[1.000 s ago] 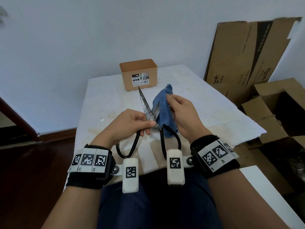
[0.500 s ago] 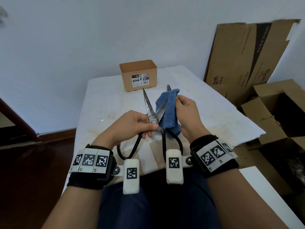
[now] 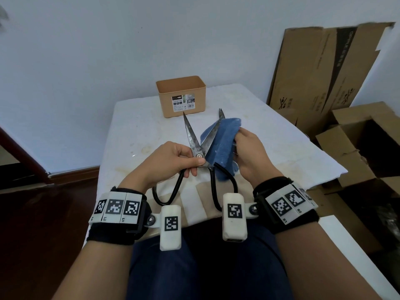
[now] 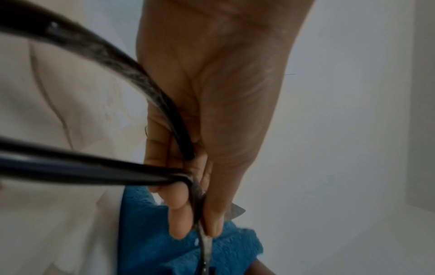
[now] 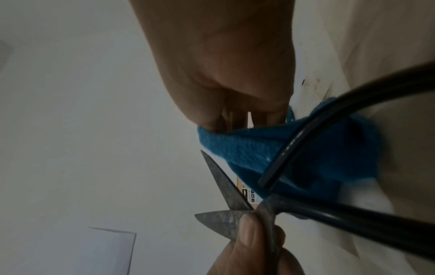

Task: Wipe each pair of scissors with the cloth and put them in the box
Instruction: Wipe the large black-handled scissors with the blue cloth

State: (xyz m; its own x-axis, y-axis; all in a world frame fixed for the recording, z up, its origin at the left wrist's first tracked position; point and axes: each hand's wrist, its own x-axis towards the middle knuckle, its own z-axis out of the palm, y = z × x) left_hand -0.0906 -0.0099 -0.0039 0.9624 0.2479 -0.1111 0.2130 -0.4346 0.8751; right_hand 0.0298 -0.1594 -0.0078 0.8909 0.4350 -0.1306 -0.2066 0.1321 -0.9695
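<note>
Wiping step: left hand (image 3: 173,158) is pinching the large black-handled steel scissors (image 3: 195,148) at the pivot, just before the tan plastic box (image 3: 180,95), right hand (image 3: 249,152) is gripping the folded blue cloth (image 3: 220,146) around one blade; next probably boxing them, tips clear.

pale wall (image 3: 86,61), dark wooden floor (image 3: 43,224), cardboard boxes (image 3: 324,68) leaning at right

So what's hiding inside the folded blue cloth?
The blue cloth wraps one blade of the scissors; only its tip pokes out. The right hand pinches it. The covered part is hidden.
</note>
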